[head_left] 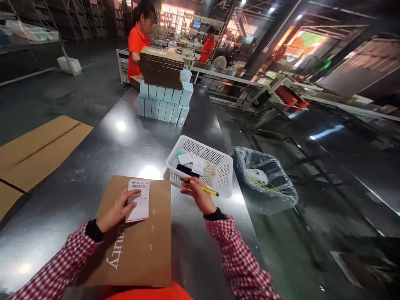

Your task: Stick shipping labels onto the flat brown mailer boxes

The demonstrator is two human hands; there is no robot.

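My left hand lies on a small stack of white printed labels, fingers stretched out over the top sheet. Beneath the labels is a flat brown cardboard piece with white lettering, partly covered by my forearm. My right hand is closed around a slim yellow pen with a black end, at the near rim of a white perforated plastic basket. Inside that basket are some white paper slips, a black object and small yellowish bits.
Light blue boxes stand in rows farther along the metal table, with stacked brown cardboard on top. A plastic-lined bin is right of the table, large cardboard sheets left. A person in orange stands beyond.
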